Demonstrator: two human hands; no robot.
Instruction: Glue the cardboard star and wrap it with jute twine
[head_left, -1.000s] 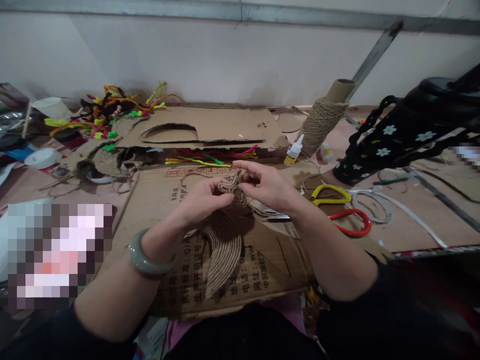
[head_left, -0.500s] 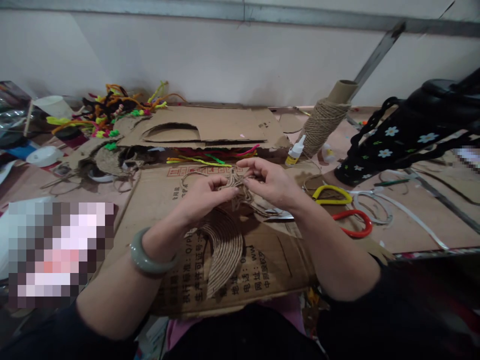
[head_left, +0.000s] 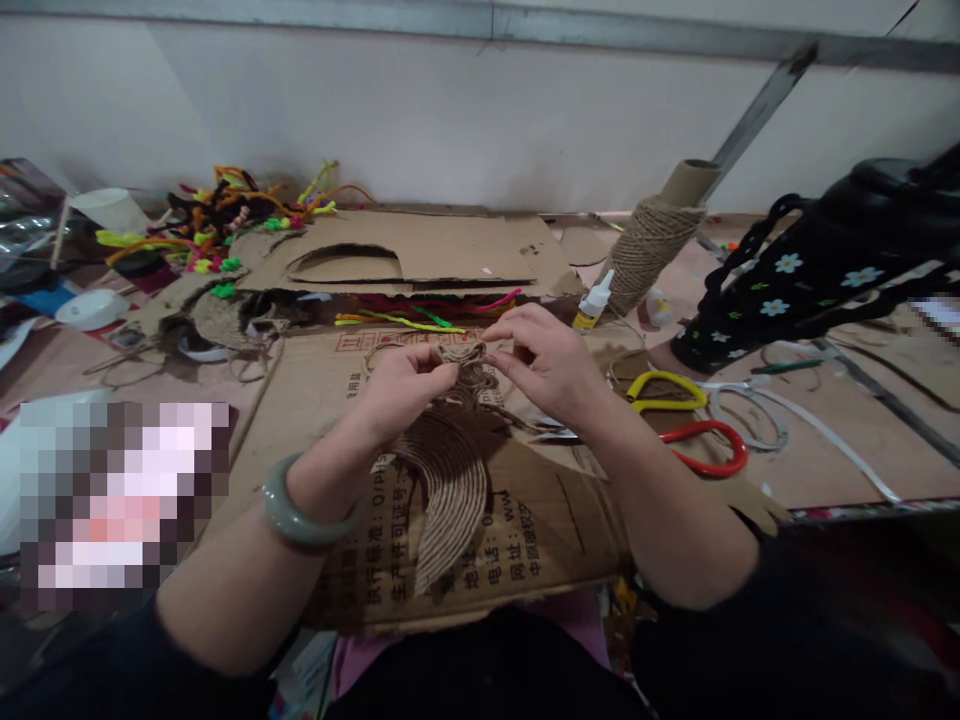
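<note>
One small looped piece of twine (head_left: 463, 354) is up between the hands, above the middle of a printed cardboard sheet (head_left: 259, 470). The left hand (head_left: 405, 390) pinches its left side between thumb and fingers. The right hand (head_left: 556, 368) has thumb and forefinger drawn narrow at its right edge; whether they grip a strand there, I cannot tell. More twine hangs loosely below the piece.

To shape it well, I would let the left hand act as the clamp, close to the bend being formed, and use the right fingertips only for small, even tucks. Rows pressed snugly side by side should hold better than ones allowed to ride over each other. Too hard a squeeze could flatten the loops.

Just below on the sheet lies a ridged twine crescent (head_left: 454, 495). The scissors (head_left: 714, 467) have their blades close by the right wrist, so I would keep loose strands off them. Farther out on the worktop (head_left: 814, 465) are a white nozzle bottle (head_left: 594, 302), a twine spool (head_left: 651, 245) and a flowered black tumbler (head_left: 780, 275).
</note>
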